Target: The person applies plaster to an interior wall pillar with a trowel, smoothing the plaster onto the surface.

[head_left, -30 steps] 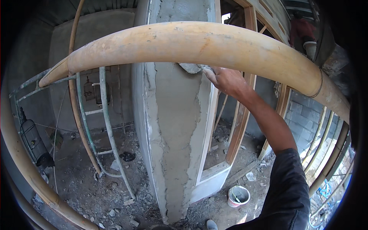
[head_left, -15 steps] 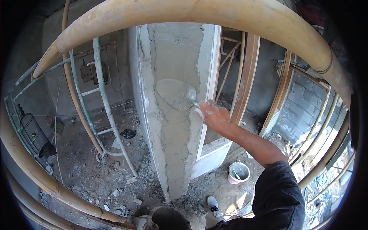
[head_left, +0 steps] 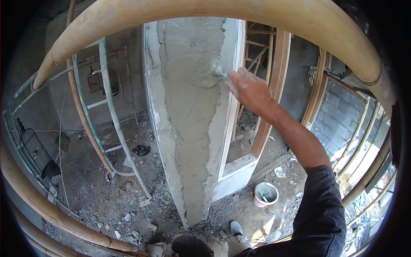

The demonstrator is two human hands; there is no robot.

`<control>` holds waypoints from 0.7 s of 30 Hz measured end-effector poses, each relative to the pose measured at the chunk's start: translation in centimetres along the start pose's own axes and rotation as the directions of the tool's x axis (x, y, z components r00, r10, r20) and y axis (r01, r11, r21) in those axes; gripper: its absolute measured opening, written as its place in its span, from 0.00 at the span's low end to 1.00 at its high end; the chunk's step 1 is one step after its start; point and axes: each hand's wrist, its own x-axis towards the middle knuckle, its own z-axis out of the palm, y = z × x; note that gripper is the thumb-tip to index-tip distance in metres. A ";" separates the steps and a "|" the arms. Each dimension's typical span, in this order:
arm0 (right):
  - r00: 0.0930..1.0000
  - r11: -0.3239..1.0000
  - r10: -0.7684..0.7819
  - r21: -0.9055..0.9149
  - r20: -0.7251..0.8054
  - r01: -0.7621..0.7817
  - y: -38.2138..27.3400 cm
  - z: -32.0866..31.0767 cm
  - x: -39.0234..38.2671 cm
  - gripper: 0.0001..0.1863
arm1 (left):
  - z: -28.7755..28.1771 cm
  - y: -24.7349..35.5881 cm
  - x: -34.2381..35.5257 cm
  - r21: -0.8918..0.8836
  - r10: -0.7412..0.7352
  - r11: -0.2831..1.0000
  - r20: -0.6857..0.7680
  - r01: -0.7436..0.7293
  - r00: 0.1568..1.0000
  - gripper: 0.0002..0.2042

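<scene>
My right hand [head_left: 250,90] is closed on the handle of a trowel [head_left: 203,73], to the right of a plastered column. The blade, coated in grey mortar, lies against the wet mortar band [head_left: 195,113] on the column's face and blends into it. Ragged mortar edges run down both sides of the band, beside paler strips of plaster. My right arm, in a dark sleeve [head_left: 319,210], reaches up from the lower right. I do not see my left hand.
A thick bamboo pole [head_left: 205,9] crosses overhead. A green metal frame [head_left: 115,107] stands left, near a birdcage [head_left: 35,145]. A white bucket [head_left: 258,200] sits on the rubble-strewn floor [head_left: 102,201]. A dark round shape [head_left: 190,246] at the lower edge is unclear.
My right hand and the trowel have moved up the column and slightly right. The mortar where the blade was now looks smoother, with a faint curved mark. My view has shifted slightly.
</scene>
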 end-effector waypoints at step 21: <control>0.926 0.955 -0.036 -0.287 -0.375 -0.079 9.2 -8.8 11.4 0.19 | 5.9 -12.0 7.5 0.779 0.700 0.392 0.092 -0.489 0.708 0.15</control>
